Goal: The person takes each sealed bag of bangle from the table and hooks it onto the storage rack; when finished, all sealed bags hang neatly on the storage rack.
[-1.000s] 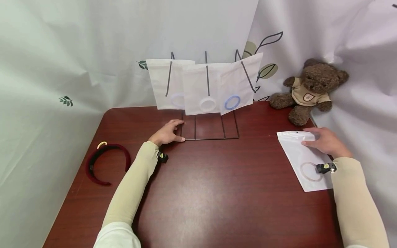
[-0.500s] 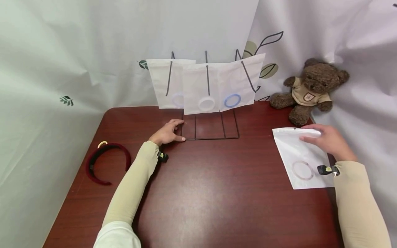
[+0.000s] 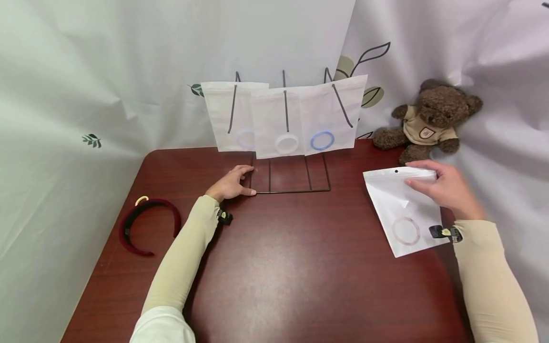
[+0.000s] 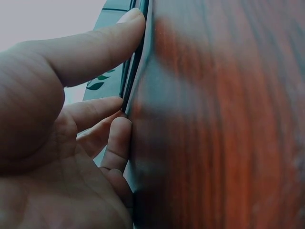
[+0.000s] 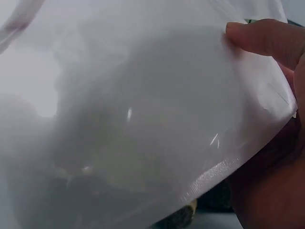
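Note:
My right hand [image 3: 448,188] pinches a white zip bag [image 3: 383,202] by its upper right edge, thumb on the front face. A pale pinkish bangle [image 3: 406,231] shows through the bag's lower part. In the right wrist view the bag [image 5: 143,109] fills most of the picture, with the thumb pressed on it. My left hand [image 3: 231,182] rests at the front left corner of a black wire display rack [image 3: 296,192]. Its thumb and fingertips touch the base wire, spread apart, as the left wrist view shows at the wire [image 4: 136,59].
Three white bags hang on the rack's prongs: the left bag [image 3: 227,114], the middle bag [image 3: 274,114] and the right bag [image 3: 343,105], each with a ring-shaped bangle. A dark red headband [image 3: 160,203] lies at the left. A brown teddy bear [image 3: 443,107] sits at the back right.
My right hand has moved left and toward the back with the zip bag, which has lifted and tilted with it. The right hanging bag has swung slightly. My left hand stays put.

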Demonstrator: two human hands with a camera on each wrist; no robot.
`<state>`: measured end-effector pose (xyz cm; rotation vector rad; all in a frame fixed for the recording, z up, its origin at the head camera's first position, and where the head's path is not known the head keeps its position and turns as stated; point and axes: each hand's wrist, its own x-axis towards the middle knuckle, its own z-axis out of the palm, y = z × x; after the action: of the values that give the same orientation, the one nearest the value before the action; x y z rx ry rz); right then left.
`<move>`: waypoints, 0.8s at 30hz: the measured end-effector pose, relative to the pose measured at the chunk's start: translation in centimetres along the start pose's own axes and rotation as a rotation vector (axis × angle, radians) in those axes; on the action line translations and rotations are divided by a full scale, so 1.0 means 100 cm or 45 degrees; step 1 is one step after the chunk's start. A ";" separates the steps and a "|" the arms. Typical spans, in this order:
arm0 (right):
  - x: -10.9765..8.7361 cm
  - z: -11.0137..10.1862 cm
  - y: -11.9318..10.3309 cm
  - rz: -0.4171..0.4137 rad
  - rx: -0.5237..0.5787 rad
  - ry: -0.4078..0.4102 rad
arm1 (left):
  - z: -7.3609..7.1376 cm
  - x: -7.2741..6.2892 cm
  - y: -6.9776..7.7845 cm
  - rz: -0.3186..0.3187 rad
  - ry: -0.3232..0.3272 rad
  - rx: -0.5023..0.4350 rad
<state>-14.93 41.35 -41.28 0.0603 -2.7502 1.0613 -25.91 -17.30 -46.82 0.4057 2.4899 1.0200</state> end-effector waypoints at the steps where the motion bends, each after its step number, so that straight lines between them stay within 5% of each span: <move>1: 0.000 0.001 -0.004 -0.020 0.007 0.015 | 0.000 0.000 0.000 -0.001 0.000 0.001; 24: -0.001 0.019 -0.092 -0.591 0.124 0.297 | 0.001 0.001 -0.001 -0.001 0.006 -0.001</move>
<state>-14.17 33.30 -36.58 0.5249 -2.3127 0.9934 -25.94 -17.29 -46.93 0.4018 2.4936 1.0231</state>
